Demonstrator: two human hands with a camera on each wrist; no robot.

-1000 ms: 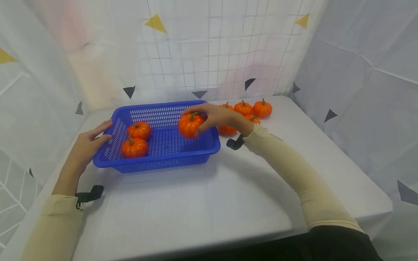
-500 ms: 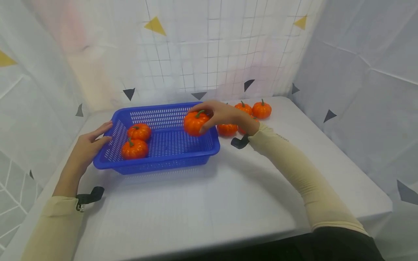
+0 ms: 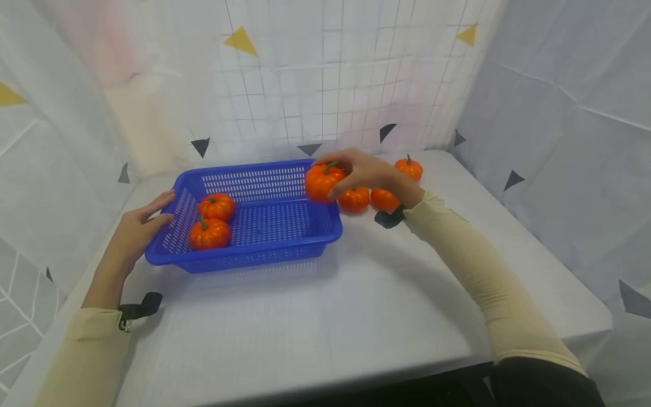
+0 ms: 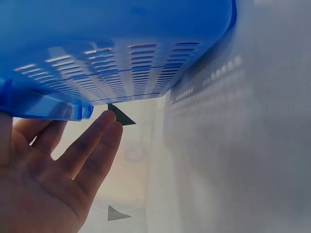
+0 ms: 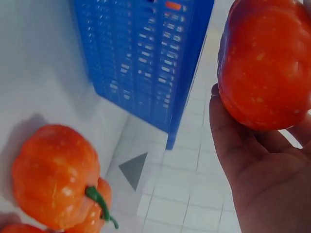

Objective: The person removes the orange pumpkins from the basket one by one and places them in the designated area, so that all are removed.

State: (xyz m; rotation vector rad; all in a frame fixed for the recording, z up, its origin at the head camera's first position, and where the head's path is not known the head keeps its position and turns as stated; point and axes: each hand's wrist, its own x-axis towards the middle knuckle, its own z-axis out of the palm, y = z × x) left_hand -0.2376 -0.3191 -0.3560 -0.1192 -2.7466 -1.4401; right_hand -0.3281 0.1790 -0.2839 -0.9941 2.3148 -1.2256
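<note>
A small orange pumpkin (image 3: 324,183) with a green stem is held in my right hand (image 3: 363,170), fingers and thumb around its sides. It hangs over the right end of a blue plastic basket (image 3: 244,247), and in the right wrist view it shows up close beside the basket's slotted wall. Two more pumpkins, a back one (image 3: 217,207) and a front one (image 3: 210,234), sit inside at the left end. My left hand (image 3: 134,229) touches the basket's left rim with extended fingers; the left wrist view shows the fingertips (image 4: 108,116) just below the rim.
Right of the basket, pumpkins stand on the white table (image 3: 285,328): a near one (image 3: 354,199), one beside it (image 3: 385,199) partly behind my wrist, and a far one (image 3: 408,168). White sheeting with dark and yellow triangles (image 3: 241,41) encloses the table.
My right hand has moved right and slightly up with its pumpkin, from over the basket's inside to its right end. The left hand and basket stay where they were.
</note>
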